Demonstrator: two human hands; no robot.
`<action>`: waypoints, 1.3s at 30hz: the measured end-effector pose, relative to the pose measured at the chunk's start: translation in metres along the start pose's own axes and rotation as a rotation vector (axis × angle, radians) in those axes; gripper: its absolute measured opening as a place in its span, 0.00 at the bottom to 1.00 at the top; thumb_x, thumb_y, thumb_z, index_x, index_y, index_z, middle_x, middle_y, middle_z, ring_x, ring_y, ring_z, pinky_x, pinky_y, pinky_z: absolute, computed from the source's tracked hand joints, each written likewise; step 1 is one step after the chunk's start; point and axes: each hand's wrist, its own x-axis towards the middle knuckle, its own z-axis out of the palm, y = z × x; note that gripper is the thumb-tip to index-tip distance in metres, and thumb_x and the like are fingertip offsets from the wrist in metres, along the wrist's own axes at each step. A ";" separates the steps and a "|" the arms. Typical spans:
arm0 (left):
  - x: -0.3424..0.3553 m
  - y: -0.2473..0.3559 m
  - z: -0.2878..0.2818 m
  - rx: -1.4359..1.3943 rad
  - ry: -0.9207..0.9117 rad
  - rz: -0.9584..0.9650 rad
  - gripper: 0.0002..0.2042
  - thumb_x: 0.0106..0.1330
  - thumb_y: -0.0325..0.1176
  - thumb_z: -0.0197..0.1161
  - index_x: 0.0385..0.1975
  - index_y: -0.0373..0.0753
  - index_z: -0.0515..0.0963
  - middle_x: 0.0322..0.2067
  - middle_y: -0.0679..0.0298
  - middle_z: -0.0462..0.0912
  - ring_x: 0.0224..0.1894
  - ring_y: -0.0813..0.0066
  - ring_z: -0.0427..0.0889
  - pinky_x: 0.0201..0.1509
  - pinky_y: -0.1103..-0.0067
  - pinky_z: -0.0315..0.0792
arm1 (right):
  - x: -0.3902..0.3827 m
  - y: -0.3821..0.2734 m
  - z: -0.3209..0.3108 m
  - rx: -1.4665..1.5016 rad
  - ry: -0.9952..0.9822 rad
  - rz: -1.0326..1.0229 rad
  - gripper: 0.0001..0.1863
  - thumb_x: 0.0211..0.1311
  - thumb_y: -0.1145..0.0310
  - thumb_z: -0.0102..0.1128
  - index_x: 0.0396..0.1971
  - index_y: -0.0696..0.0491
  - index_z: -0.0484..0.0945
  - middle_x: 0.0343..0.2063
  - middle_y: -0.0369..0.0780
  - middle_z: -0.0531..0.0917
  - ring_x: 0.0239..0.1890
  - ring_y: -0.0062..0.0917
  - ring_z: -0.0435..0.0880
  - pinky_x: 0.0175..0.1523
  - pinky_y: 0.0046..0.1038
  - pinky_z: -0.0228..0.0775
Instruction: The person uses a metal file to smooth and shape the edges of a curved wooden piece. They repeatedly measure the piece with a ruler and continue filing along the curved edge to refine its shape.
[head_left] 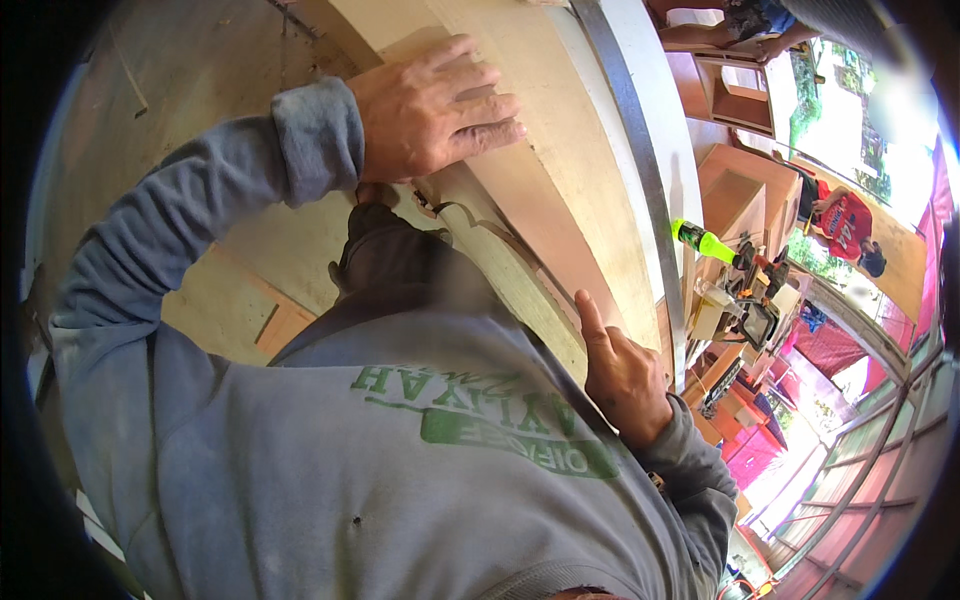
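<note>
A long pale wooden board [545, 215] runs from the upper left toward my right side, its face partly pinkish. My left hand [440, 110] lies on the board's far-left part, fingers stretched out across the wood and holding nothing. At the board's lower right rests my right hand [628, 385]. One digit of it points out along the wood, apart from the others; those look bent, and their tips are hidden. Beyond the board, a dark grey strip [640, 130] follows the edge of a white surface [672, 105].
A lime-green bottle [705, 242] and tools [755, 318] lie past the white surface. Wooden cabinets [742, 105] stand on the right. A person in red [850, 225] is farther off, with another person [760, 22] at the upper right. Wood pieces [285, 325] lie on the floor.
</note>
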 end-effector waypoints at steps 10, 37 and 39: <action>-0.002 -0.002 0.004 0.054 0.023 0.001 0.27 0.66 0.38 0.62 0.66 0.39 0.79 0.60 0.55 0.81 0.63 0.53 0.77 0.73 0.49 0.68 | -0.003 0.011 0.046 -0.028 0.106 -0.021 0.46 0.52 0.83 0.58 0.76 0.50 0.68 0.24 0.38 0.73 0.19 0.31 0.78 0.26 0.35 0.75; 0.021 0.073 0.000 0.205 -0.227 -0.087 0.30 0.66 0.42 0.71 0.68 0.43 0.77 0.72 0.60 0.74 0.75 0.57 0.70 0.80 0.62 0.65 | -0.305 0.111 0.159 1.351 0.742 0.374 0.14 0.68 0.71 0.63 0.48 0.63 0.86 0.16 0.38 0.82 0.13 0.13 0.68 0.19 0.19 0.55; 0.010 0.061 -0.005 0.251 -0.204 -0.143 0.28 0.68 0.40 0.70 0.68 0.45 0.78 0.72 0.58 0.74 0.76 0.57 0.69 0.79 0.66 0.66 | -0.307 0.119 0.173 1.361 0.689 0.255 0.14 0.70 0.71 0.65 0.50 0.64 0.86 0.19 0.40 0.85 0.11 0.13 0.70 0.18 0.20 0.59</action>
